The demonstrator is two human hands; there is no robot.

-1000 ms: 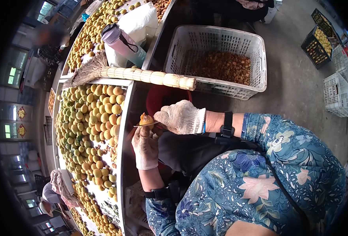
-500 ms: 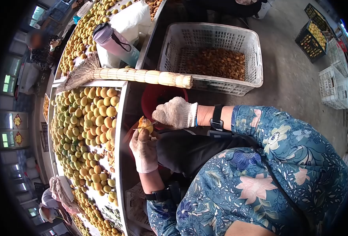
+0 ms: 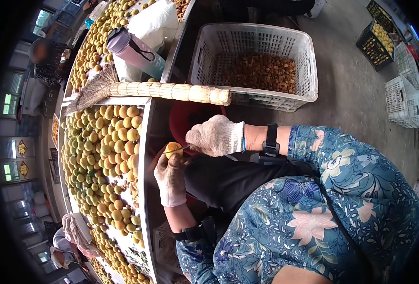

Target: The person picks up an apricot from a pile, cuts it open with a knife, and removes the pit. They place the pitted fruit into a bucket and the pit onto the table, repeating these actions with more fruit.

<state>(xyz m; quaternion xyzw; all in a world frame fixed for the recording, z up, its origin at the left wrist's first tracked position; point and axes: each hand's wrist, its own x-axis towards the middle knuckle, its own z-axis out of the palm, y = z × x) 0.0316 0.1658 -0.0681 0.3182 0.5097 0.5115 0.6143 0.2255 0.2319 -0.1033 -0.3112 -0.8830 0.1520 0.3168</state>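
My left hand (image 3: 170, 176), in a pale knitted glove, is closed around the base of an apricot (image 3: 173, 149) and holds it upright above my lap. The fruit's top shows orange-yellow. My right hand (image 3: 215, 136), gloved the same way and soiled at the fingers, grips a small knife (image 3: 179, 149). Its thin blade lies across the near side of the apricot, and the handle is mostly hidden in my fist. Beneath the hands is a red bucket (image 3: 175, 118), partly covered by the right glove.
A metal-edged table (image 3: 146, 142) full of apricots (image 3: 119, 146) stands before me. A straw broom (image 3: 171, 90) lies across it, near a tumbler (image 3: 138, 53) and white sack (image 3: 155, 21). A grey crate (image 3: 309, 71) holds brown pieces (image 3: 261, 73). People (image 3: 48, 61) work beyond the table.
The apricot has turned, so its rounded orange top now shows where a ragged, opened piece stood up before. Both hands have shifted slightly; the right has drawn a little up.
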